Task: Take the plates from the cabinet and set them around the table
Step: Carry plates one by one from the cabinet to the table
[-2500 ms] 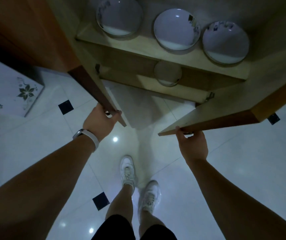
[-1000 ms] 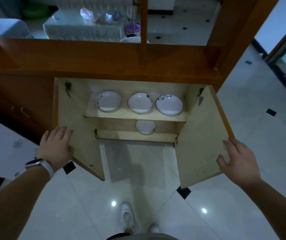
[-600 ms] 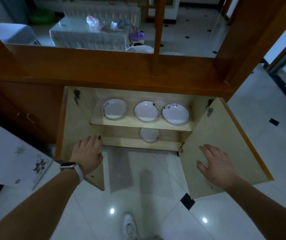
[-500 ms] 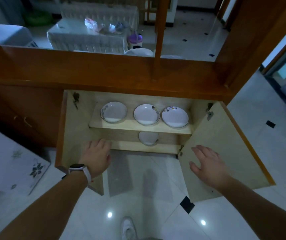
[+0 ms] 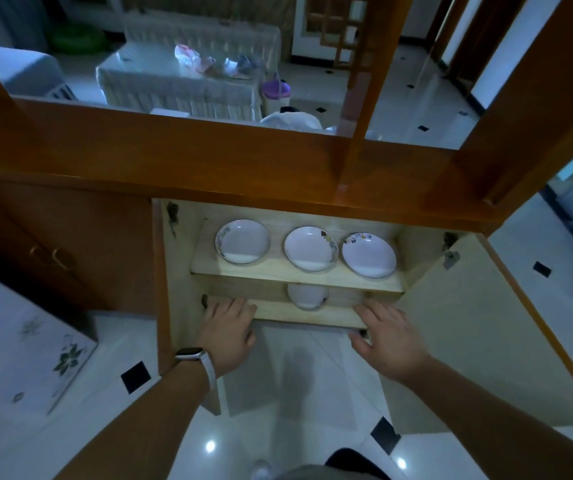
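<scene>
The low wooden cabinet (image 5: 299, 275) stands with both doors swung wide. Three white plates lean upright on its upper shelf: a left plate (image 5: 242, 241), a middle plate (image 5: 310, 248) and a right plate (image 5: 369, 255). A further white plate (image 5: 307, 296) sits on the lower shelf, partly hidden behind the upper shelf's front. My left hand (image 5: 228, 330), with a watch on the wrist, reaches to the lower shelf's front edge, fingers spread and empty. My right hand (image 5: 384, 336) is level with it at the right of that edge, also empty and spread.
The left door (image 5: 181, 327) and right door (image 5: 468, 341) flank my arms. A white table with a flower print (image 5: 25, 344) stands at the left. Glossy white floor tiles (image 5: 299, 382) lie below. Beyond the wooden divider is a cloth-covered table (image 5: 188, 81) with clutter.
Both hands have left the door panels and moved inward and forward to the lower shelf's front edge. The view has come closer to the cabinet.
</scene>
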`<state>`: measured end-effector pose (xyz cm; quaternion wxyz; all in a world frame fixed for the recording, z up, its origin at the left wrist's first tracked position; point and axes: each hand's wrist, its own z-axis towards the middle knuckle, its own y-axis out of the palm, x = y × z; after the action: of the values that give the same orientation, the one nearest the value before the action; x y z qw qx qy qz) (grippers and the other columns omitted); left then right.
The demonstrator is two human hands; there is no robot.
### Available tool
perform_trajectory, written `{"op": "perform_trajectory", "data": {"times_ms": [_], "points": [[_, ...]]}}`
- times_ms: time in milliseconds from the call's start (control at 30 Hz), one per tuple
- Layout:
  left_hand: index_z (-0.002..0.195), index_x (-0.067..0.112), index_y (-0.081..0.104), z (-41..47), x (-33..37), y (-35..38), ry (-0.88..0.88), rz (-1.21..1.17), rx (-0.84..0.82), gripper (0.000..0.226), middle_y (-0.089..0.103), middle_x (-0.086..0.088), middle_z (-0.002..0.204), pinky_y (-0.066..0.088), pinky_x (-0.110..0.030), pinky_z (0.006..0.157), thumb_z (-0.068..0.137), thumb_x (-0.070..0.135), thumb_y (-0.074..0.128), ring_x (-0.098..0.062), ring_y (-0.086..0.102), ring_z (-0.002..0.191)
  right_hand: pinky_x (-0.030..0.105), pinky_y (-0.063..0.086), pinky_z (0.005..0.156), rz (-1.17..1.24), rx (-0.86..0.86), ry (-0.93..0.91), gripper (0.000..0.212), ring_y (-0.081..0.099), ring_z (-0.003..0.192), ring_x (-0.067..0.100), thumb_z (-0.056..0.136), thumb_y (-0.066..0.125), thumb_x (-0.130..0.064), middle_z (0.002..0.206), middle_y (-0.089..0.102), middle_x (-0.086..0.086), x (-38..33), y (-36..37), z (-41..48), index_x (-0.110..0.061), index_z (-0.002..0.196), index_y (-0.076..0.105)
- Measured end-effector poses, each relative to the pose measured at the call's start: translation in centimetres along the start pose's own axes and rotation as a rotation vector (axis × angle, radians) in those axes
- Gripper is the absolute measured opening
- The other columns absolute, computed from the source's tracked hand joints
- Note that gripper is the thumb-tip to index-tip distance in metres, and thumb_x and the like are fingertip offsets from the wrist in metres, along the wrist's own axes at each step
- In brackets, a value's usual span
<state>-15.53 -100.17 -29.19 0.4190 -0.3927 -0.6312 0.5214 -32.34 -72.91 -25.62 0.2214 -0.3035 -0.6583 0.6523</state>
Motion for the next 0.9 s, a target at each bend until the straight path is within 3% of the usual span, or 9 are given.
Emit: {"op": "perform_trajectory", "data": {"times_ms": [133, 267, 500, 733, 900], "points": [[0.104, 0.016, 0.067, -0.3, -1.9, 0.7, -0.051, -0.045, -0.012, 0.042, 0.066, -0.010, 0.112, 0.051, -0.049, 0.086, 0.066, 0.033, 0.068, -0.031, 0.064, 0.099, 0.043, 0.047, 0.091, 0.001, -0.035, -0.039, 0.059, 0.055, 0.116, 0.028, 0.082, 0.042, -0.055, 0.131, 0.059, 0.005, -2.3, 0.4, 2.1, -0.021, 0.126, 0.059], [0.115, 0.020, 0.063, -0.6, -4.7, 1.9, -0.123, -0.115, 0.003, 0.044, 0.063, -0.006, 0.117, 0.045, -0.047, 0.093, 0.073, 0.034, 0.060, -0.028, 0.058, 0.108, 0.041, 0.043, 0.097, -0.015, -0.056, -0.107, 0.061, 0.051, 0.122, 0.025, 0.083, 0.039, -0.057, 0.136, 0.055, 0.002, -3.8, 0.7, 4.9, -0.024, 0.132, 0.054], [0.123, 0.017, 0.059, -0.1, -7.9, 3.3, -0.195, -0.151, -0.007, 0.053, 0.062, -0.008, 0.123, 0.045, -0.047, 0.094, 0.078, 0.040, 0.045, -0.029, 0.059, 0.110, 0.040, 0.048, 0.089, 0.069, -0.094, -0.206, 0.054, 0.061, 0.107, 0.027, 0.082, 0.049, -0.050, 0.122, 0.064, 0.007, -5.8, 3.4, 10.1, -0.016, 0.120, 0.064], [0.137, 0.019, 0.049, 4.9, -9.8, 3.3, -0.254, -0.170, -0.065, 0.059, 0.047, -0.009, 0.144, 0.028, -0.048, 0.110, 0.085, 0.043, 0.035, -0.029, 0.042, 0.132, 0.042, 0.047, 0.094, 0.105, -0.158, -0.259, 0.055, 0.056, 0.116, 0.024, 0.082, 0.053, -0.050, 0.130, 0.059, 0.004, -6.6, 6.1, 17.4, -0.019, 0.126, 0.061], [0.127, 0.016, 0.058, 9.5, -10.9, 4.2, -0.272, -0.137, -0.047, 0.060, 0.056, -0.012, 0.135, 0.037, -0.050, 0.103, 0.079, 0.043, 0.034, -0.032, 0.052, 0.122, 0.041, 0.053, 0.084, 0.099, -0.194, -0.318, 0.053, 0.060, 0.106, 0.028, 0.080, 0.059, -0.045, 0.123, 0.061, 0.009, -6.2, 8.1, 22.2, -0.014, 0.123, 0.061]]}}
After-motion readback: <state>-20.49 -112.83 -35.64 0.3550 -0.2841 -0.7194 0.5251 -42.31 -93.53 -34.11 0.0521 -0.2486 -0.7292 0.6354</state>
